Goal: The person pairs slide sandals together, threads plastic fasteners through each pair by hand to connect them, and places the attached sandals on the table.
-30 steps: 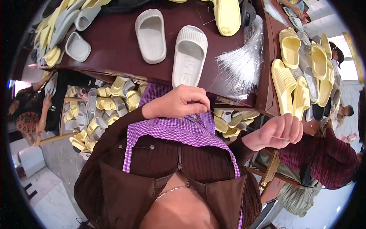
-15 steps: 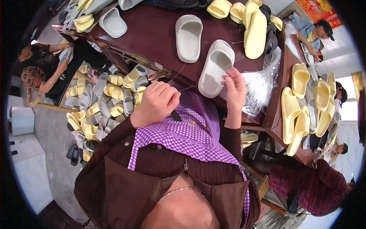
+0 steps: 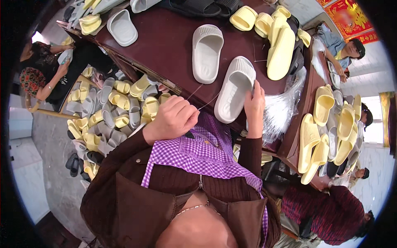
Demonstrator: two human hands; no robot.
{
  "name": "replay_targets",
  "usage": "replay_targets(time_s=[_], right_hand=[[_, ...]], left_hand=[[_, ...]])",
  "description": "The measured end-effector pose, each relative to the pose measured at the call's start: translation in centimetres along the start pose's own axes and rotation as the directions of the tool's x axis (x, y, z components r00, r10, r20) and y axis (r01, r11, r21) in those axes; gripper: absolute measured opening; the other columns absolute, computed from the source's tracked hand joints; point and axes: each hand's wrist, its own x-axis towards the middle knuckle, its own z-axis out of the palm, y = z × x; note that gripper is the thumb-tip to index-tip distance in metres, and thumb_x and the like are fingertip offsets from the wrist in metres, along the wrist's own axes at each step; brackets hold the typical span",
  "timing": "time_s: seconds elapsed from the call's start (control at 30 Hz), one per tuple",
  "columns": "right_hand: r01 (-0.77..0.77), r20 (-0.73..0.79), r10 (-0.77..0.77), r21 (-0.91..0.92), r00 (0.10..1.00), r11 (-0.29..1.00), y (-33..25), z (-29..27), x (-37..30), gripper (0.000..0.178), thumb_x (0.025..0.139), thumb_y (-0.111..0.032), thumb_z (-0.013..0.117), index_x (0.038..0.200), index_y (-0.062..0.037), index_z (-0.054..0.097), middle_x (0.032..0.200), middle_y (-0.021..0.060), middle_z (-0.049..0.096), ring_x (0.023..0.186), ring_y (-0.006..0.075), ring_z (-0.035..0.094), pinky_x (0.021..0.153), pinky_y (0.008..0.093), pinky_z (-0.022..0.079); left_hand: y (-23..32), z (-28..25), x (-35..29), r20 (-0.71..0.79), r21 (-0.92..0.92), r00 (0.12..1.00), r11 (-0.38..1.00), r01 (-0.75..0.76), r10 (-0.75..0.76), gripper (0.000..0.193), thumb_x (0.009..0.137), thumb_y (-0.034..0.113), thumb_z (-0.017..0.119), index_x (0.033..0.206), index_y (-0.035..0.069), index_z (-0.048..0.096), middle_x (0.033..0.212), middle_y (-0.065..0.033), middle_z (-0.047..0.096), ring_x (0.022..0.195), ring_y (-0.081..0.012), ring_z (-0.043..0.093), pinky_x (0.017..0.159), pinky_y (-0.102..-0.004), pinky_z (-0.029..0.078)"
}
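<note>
Two light grey slippers lie side by side at the front edge of the dark red table (image 3: 165,49). My right hand (image 3: 254,109) grips the side of the right-hand slipper (image 3: 228,101), its thumb against the strap opening. The left-hand slipper (image 3: 206,56) sits untouched by either hand. In front of the table edge, my left hand (image 3: 173,118) is closed in a pinch on a thin strand (image 3: 209,102). This strand runs from the fingertips toward the right-hand slipper, and a fine line also reaches up to the left-hand slipper.
A clear bag of thin white strands (image 3: 276,113) lies right of my right hand. Yellow slippers (image 3: 281,53) and black slippers (image 3: 194,8) sit farther back. A large slipper pile (image 3: 111,107) covers the floor at left. Other people (image 3: 35,78) sit around.
My right hand has gone from pinching above the right-hand slipper to holding its side. My left hand keeps its pinch. The view has tilted, so the table appears lower.
</note>
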Motion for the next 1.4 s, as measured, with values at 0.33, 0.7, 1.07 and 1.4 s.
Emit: replay_targets(time_s=[0.33, 0.7, 1.07, 1.4], right_hand=[[0.042, -0.053, -0.046, -0.075, 0.998, 0.996, -0.1, 1.4, 4.8, 0.041, 0.082, -0.002, 0.052, 0.122, 0.0045, 0.052, 0.119, 0.0272, 0.054, 0.106, 0.0411, 0.056, 0.089, 0.0415, 0.047], [0.115, -0.050, -0.119, -0.080, 0.992, 0.990, 0.0, 2.8, 4.7, 0.040, 0.083, -0.002, 0.049, 0.122, 0.0041, 0.046, 0.123, 0.0268, 0.049, 0.093, 0.0463, 0.059, 0.077, 0.0478, 0.052], [0.131, -0.053, -0.133, -0.031, 0.990, 0.991, -0.3, 2.3, 4.5, 0.041, 0.083, -0.002, 0.050, 0.124, 0.0032, 0.045, 0.124, 0.0248, 0.048, 0.093, 0.0449, 0.059, 0.075, 0.0463, 0.052], [0.279, 0.102, -0.309, 0.231, 0.946, 0.932, -5.1, -1.8, 1.5, 0.030, 0.079, 0.003, 0.059, 0.109, -0.0011, 0.060, 0.097, 0.0165, 0.060, 0.079, 0.0335, 0.060, 0.070, 0.0384, 0.050]], left_hand=[[-1.4, 1.4, 1.6, 0.081, -0.050, 0.995, 0.998, -0.048, 0.052, 0.017, 0.065, 0.001, 0.067, 0.069, 0.005, 0.051, 0.063, -0.0067, 0.048, 0.057, -0.0230, 0.049, 0.054, -0.0335, 0.042], [-2.7, 5.3, 2.2, 0.059, -0.053, 0.998, 0.999, 0.006, -0.002, 0.017, 0.063, -0.003, 0.068, 0.070, 0.003, 0.054, 0.061, -0.0079, 0.048, 0.054, -0.0244, 0.050, 0.051, -0.0345, 0.039], [-1.2, 4.2, 4.3, 0.045, -0.161, 0.994, 0.983, -0.090, 0.099, 0.017, 0.061, -0.004, 0.067, 0.069, 0.003, 0.053, 0.059, -0.0067, 0.046, 0.051, -0.0234, 0.047, 0.048, -0.0335, 0.037], [-1.3, 3.5, 3.9, 0.066, -0.120, 0.996, 0.992, -0.044, 0.052, 0.017, 0.061, -0.003, 0.066, 0.068, 0.003, 0.053, 0.060, -0.0064, 0.045, 0.051, -0.0226, 0.046, 0.048, -0.0334, 0.037]])
